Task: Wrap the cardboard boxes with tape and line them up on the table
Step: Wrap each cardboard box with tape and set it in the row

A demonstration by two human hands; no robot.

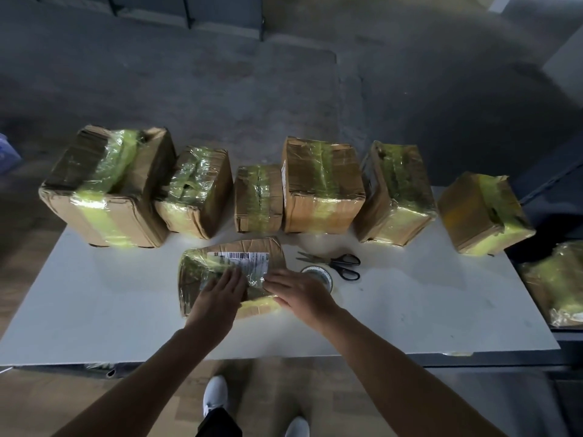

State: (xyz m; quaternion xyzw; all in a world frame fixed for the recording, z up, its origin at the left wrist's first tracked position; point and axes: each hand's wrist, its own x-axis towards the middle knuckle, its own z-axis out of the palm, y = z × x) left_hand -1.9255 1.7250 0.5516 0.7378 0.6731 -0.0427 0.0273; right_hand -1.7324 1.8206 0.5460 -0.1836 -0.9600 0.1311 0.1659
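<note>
1. At the near middle of the bench [410,294], in front of a row of six wrapped boxes [321,187], lay the low, flat box [252,247] being worked on. Its top carried a white shipping label [243,258] under glossy, yellowish tape.
2. The left hand [220,294] lay flat on the box's top, fingers straight and close together, pressing the film down.
3. The right hand [299,293] met the right part of the top with its fingertips on the tape. Whether they pinched a loose end or only pressed it could not be told, as the back of the hand hid them.
4. Just behind that hand stood the tape roll [320,274], with the scissors [342,266] just beside it.
5. The box looked light for its footprint. Its cardboard was creased and soft at the corners, so it would probably give under a hard squeeze rather than hold its shape.
6. The taped skin looked slick and wrinkled, so palms laid on it alone might slide. The bare cardboard at the far edge and the sides seemed to offer better friction.
7. The safest hold appeared to be both hands on the two opposite short sides, thumbs over the top edge and fingers low. The box would then be lifted rather than dragged, so that no fresh tape peeled or caught on the bench.
</note>
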